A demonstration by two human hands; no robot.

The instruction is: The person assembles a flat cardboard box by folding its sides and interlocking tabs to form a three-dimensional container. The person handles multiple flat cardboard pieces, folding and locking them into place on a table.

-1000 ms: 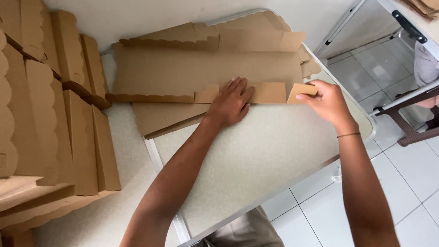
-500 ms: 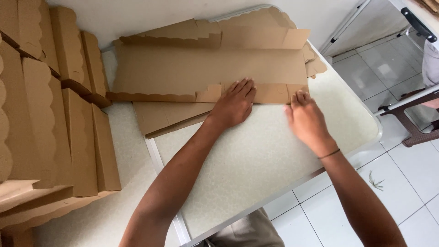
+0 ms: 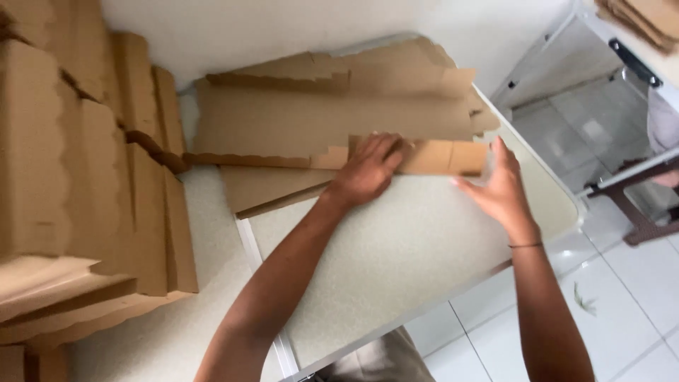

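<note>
Matt brown cardboard flap [image 3: 431, 157], speckled tabletop [image 3: 396, 262]

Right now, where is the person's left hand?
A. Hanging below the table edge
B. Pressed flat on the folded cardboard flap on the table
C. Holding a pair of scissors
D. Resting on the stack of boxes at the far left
B: the left hand lies palm-down on the cardboard flap of the flat cardboard sheet on the table, while the right hand stands at the flap's right end.

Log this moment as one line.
left hand: pressing cardboard flap | right hand: open beside flap end | surface: white table
</note>
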